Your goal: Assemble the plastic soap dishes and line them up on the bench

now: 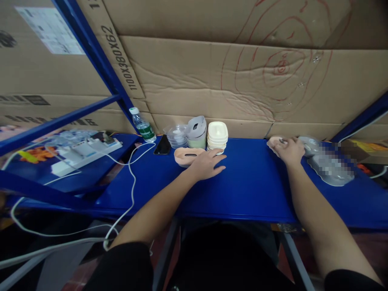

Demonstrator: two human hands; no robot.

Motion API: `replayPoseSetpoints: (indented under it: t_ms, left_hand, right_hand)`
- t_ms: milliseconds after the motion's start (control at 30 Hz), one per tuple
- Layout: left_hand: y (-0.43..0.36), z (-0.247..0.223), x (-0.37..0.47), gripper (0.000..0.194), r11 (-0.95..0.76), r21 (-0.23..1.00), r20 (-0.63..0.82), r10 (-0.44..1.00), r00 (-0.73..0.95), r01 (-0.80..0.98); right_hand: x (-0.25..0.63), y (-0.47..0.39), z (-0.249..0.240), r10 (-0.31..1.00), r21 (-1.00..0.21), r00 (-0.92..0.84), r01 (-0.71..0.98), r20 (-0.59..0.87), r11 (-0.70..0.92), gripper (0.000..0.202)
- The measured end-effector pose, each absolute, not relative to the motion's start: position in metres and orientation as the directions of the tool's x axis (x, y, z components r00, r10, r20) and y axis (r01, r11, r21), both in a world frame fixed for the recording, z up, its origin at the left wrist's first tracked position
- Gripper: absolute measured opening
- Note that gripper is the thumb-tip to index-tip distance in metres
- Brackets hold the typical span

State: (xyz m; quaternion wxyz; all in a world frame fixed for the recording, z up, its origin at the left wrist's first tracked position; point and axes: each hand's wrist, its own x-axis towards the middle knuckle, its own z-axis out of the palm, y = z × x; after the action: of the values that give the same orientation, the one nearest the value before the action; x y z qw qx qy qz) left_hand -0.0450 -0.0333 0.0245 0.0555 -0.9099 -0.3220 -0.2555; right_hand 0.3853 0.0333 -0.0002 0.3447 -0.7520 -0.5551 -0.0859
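Observation:
My left hand [207, 165] is over the blue table with its fingers spread, beside a peach oval container [184, 155] that has a dark slot in its top. Just behind its fingertips stands a stack of cream square containers [217, 135]. Grey and pale green containers [196, 131] stand to the left of that stack. My right hand [290, 150] reaches to the right side of the table, its fingers closed round a second peach piece [275, 142], part of which the hand covers. Clear plastic packaging [332, 169] lies just right of my right hand.
Clear plastic cups [177, 135], a black phone [163, 144] and a water bottle [144, 127] stand at the back left. White cables and a power strip [87, 155] lie further left. Cardboard [194, 64] walls the back; blue frame bars [103, 60] rise at left.

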Motion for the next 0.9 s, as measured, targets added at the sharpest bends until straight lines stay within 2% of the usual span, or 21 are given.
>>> replayPoseSetpoints:
  t_ms: [100, 233, 367, 500, 600, 667, 700, 800, 900]
  left_hand:
    - [-0.033, 0.023, -0.045, 0.042, -0.804, 0.077, 0.484, 0.547, 0.683, 0.589]
    - [-0.034, 0.026, -0.046, 0.041, -0.813, 0.115, 0.445, 0.555, 0.703, 0.57]
    - [-0.034, 0.029, -0.048, 0.041, -0.816, 0.139, 0.43, 0.56, 0.708, 0.561]
    - [-0.034, 0.03, -0.05, 0.042, -0.818, 0.154, 0.438, 0.56, 0.704, 0.555]
    - [-0.034, 0.03, -0.05, 0.043, -0.817, 0.15, 0.449, 0.558, 0.698, 0.556]
    - [-0.035, 0.03, -0.049, 0.046, -0.818, 0.141, 0.464, 0.552, 0.692, 0.558]
    - [-0.035, 0.03, -0.048, 0.049, -0.819, 0.136, 0.472, 0.549, 0.69, 0.558]
    - [-0.036, 0.031, -0.046, 0.064, -0.815, 0.143, 0.497, 0.55, 0.671, 0.561]
    - [-0.038, 0.031, -0.045, 0.084, -0.8, 0.183, 0.507, 0.575, 0.642, 0.572]
  right_hand:
    - [0.386, 0.032, -0.002, 0.741, -0.476, 0.47, 0.849, 0.479, -0.23, 0.064]
    - [0.391, 0.034, -0.002, 0.79, -0.477, 0.472, 0.838, 0.392, -0.264, 0.069]
    - [0.385, 0.034, 0.002, 0.776, -0.452, 0.446, 0.861, 0.447, -0.234, 0.063]
    - [0.369, 0.027, 0.014, 0.614, -0.548, 0.463, 0.835, 0.64, -0.059, 0.054]
    - [0.355, 0.02, 0.028, 0.542, -0.669, 0.498, 0.723, 0.677, 0.171, 0.056]
    - [0.343, 0.015, 0.035, 0.603, -0.778, 0.519, 0.546, 0.605, 0.311, 0.054]
    - [0.337, 0.013, 0.038, 0.675, -0.834, 0.5, 0.419, 0.543, 0.36, 0.054]
    - [0.312, 0.003, 0.04, 0.875, -0.901, 0.254, 0.254, 0.412, 0.351, 0.068]
    - [0.279, -0.011, 0.039, 0.948, -0.926, -0.025, 0.209, 0.317, 0.315, 0.073]
